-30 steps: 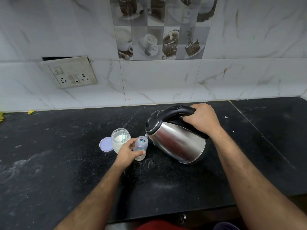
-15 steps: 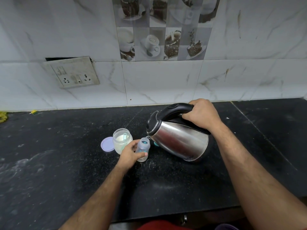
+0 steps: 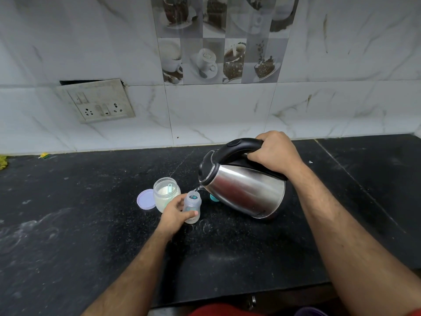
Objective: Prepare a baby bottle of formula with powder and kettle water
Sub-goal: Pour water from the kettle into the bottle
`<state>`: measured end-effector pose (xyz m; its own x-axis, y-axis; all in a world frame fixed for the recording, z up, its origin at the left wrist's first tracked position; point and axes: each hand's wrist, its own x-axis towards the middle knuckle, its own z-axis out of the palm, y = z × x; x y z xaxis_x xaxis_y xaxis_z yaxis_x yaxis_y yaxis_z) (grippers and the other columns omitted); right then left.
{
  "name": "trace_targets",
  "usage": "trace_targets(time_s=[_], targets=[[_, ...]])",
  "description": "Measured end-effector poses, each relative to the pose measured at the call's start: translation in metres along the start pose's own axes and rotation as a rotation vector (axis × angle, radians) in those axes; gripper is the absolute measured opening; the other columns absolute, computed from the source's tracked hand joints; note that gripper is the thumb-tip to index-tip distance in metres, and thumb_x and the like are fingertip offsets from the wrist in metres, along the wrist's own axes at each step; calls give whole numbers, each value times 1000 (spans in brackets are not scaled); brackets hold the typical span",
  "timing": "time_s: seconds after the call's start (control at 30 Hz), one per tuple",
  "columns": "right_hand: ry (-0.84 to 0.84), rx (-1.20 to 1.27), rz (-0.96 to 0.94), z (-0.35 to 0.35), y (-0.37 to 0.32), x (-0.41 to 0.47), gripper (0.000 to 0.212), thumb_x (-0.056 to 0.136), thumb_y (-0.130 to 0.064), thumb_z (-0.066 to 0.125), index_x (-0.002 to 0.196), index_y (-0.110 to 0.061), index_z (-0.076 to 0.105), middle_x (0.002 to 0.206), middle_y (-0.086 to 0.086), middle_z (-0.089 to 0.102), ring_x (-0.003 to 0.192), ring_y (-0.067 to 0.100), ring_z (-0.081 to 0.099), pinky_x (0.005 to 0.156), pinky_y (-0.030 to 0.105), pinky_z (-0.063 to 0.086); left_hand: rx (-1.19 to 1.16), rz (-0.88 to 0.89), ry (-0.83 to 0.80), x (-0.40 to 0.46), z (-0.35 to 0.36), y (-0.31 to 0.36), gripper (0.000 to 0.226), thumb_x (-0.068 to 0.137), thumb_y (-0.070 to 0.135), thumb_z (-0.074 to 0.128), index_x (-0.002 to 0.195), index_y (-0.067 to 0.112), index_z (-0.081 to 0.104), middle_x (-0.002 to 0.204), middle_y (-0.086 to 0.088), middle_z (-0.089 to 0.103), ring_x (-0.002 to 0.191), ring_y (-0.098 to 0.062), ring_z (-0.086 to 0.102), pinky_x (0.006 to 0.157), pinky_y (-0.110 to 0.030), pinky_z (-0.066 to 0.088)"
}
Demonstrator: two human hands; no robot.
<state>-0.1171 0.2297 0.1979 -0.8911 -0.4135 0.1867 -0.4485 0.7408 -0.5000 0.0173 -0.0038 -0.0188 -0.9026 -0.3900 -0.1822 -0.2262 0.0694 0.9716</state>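
Right hand (image 3: 272, 153) grasps the tilted kettle (image 3: 241, 190), spout over the baby bottle (image 3: 192, 207). Left hand (image 3: 174, 214) clasps the bottle, steadying it on the bench (image 3: 91, 224).

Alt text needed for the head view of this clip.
A right hand tips a steel kettle by its black handle over a small baby bottle that the left hand grips on a black counter; an open powder jar stands beside it.
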Motion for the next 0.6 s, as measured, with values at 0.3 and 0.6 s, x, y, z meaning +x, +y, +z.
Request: trace_targets(time_s=[0.3,0.6], targets=[[6,-7,-11,-5,-3,2,22,69,-25,72,63,-8,59,57,2,54,59,22,50,54,32,36,4,-7,6,1,0,-1,58,72,0,83,123,18,60,116,2,69,109,-14,65,91,-26,50],[14,4,-16,-10,-3,3,22,68,-24,73,63,-8,60,57,5,56,58,23,51,54,33,38,7,-27,10,2,-1,-1,58,72,2,83,122,20,59,118,2,68,110,-14,64,98,-32,49]])
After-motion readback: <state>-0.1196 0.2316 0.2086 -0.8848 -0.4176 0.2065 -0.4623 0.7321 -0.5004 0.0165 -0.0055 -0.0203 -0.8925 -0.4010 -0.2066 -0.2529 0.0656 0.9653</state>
